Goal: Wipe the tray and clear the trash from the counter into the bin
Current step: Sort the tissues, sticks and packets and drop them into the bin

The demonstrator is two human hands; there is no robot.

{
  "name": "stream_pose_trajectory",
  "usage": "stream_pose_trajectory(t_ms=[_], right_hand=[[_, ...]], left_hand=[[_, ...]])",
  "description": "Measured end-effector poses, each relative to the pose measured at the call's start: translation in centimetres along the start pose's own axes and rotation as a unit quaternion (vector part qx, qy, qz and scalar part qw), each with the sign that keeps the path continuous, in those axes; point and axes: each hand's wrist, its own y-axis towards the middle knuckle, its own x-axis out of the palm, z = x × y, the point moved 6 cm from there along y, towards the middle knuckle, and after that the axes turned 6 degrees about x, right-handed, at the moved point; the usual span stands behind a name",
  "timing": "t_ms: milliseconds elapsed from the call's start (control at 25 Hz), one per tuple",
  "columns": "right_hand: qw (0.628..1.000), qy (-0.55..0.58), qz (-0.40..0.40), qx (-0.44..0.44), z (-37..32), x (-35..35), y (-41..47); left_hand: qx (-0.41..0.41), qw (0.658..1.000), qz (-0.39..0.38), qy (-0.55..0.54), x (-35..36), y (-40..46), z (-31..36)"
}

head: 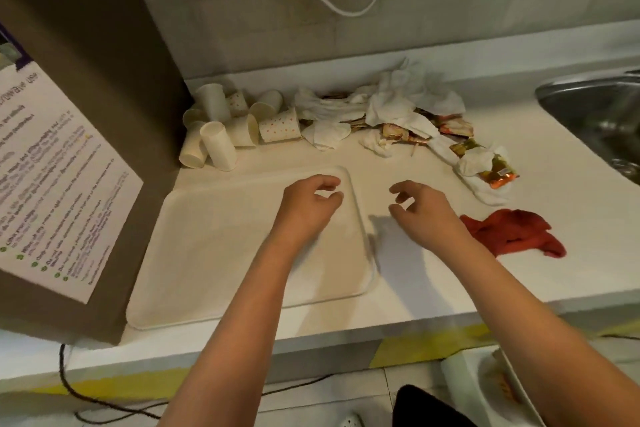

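Both hands empty, fingers loosely curled: left hand [309, 199] over the right end of the cream tray [214, 253], right hand [420, 206] above bare counter [415, 274] just beside it. Red cloth [512, 232] lies near the right wrist. Paper cups [235, 125], crumpled napkins [398, 104] and sauce packets [491, 170] litter the counter's back.

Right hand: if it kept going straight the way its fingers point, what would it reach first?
Probably the crumpled napkins and sauce packets near the wall. The right hand hovers over bare counter, fingers loosely curled, holding nothing; its height is unclear.
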Motion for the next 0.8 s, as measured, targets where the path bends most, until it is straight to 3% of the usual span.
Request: stream_pose_trajectory(t_ms=[160,480,680,800], right_hand=[[0.995,-0.061,0.078,0.007,2.5,-4.7,-0.6],[0.980,-0.037,0.172,0.095,10.5,-12.3,2.9],[0.974,-0.046,0.166,0.146,15.3,-14.0,7.8],[0.980,-0.063,0.107,0.156,16.8,-13.3,11.0]], left_hand=[[0.038,0.997,-0.062,-0.003,5.0,1.5,2.7],[0.090,0.986,-0.136,0.030,14.8,5.8,7.2],[0.137,0.976,-0.149,0.076,21.2,10.0,10.1],[0.136,0.970,-0.175,0.103,25.0,12.2,10.6]])
